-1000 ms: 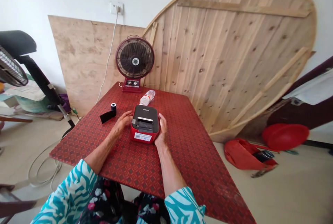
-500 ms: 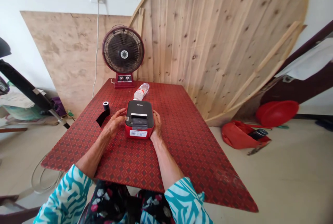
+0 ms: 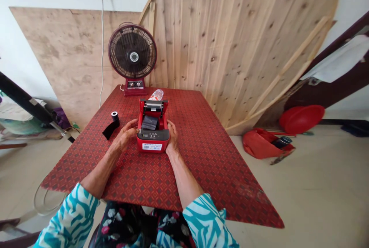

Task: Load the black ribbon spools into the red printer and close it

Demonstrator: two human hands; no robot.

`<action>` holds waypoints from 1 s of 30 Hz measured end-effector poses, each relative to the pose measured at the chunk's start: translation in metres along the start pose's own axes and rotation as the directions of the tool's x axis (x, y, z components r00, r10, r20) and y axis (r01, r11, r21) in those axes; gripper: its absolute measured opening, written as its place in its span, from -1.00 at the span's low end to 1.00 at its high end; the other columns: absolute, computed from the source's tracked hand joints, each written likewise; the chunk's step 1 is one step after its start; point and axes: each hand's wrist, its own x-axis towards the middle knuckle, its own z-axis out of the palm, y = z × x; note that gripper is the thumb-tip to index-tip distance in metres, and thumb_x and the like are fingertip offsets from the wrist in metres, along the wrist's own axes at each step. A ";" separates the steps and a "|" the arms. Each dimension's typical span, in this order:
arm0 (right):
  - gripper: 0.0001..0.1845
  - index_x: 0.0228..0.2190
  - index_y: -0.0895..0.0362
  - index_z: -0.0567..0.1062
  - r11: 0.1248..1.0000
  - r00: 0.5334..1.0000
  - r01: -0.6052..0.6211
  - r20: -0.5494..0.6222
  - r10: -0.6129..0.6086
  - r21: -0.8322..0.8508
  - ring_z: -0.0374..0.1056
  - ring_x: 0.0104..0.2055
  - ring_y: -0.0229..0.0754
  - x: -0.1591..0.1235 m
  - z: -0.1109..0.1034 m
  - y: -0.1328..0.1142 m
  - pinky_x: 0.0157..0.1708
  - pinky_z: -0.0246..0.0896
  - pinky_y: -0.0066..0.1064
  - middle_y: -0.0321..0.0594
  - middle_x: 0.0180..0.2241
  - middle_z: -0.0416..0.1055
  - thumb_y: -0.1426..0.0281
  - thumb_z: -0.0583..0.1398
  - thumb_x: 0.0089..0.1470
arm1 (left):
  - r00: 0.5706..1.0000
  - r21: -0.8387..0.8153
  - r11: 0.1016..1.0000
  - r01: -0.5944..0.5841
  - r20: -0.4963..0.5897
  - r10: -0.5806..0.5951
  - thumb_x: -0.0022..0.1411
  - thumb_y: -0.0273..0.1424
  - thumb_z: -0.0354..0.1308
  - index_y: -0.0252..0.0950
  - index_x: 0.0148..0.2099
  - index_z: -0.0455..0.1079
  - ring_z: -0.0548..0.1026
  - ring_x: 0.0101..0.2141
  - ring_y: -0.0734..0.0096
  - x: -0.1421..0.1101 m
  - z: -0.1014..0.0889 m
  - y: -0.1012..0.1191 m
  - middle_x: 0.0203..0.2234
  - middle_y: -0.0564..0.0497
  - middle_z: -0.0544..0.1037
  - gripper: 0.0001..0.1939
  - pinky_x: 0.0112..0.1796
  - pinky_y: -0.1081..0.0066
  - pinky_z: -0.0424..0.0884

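**Lid raised on compact label printer point(image 3: 152, 136); roll remained outside**

Lid point(image 3: 153, 104) had swung up and back since the earlier frame, exposing the red-walled compartment. Left grip point(image 3: 125, 134) and right grip point(image 3: 172, 137) were both apart, fingers resting against opposite sides of the printer's base; neither was visibly clamped. The printer sat centrally on the red patterned desk point(image 3: 201, 163). Opening was complete. Loading was not: the black-backed roll point(image 3: 114, 116) stood left of the printer, well clear of the compartment, with its black strip point(image 3: 110, 129) trailing across the desk. A dark sheet point(image 3: 149, 122) lay inside the compartment; its nature could not be established. Front-panel markings were too small to read. A plastic bottle point(image 3: 156, 95) lay directly behind the raised lid, contact undetermined. Further back stood a maroon desk fan point(image 3: 132, 51).
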 end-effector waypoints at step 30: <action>-0.61 -0.21 0.04 0.58 0.998 0.998 0.064 -0.014 -0.063 0.024 0.32 0.02 -0.12 0.004 0.014 0.000 0.07 0.19 -0.27 -0.23 -0.11 0.49 0.10 0.18 0.00 | 0.931 0.871 -0.339 -0.356 0.361 -0.051 0.00 -0.45 0.31 -0.21 -0.24 0.59 0.51 -0.08 -0.11 0.061 0.088 0.060 -0.15 -0.23 0.55 -0.79 -0.08 0.17 0.41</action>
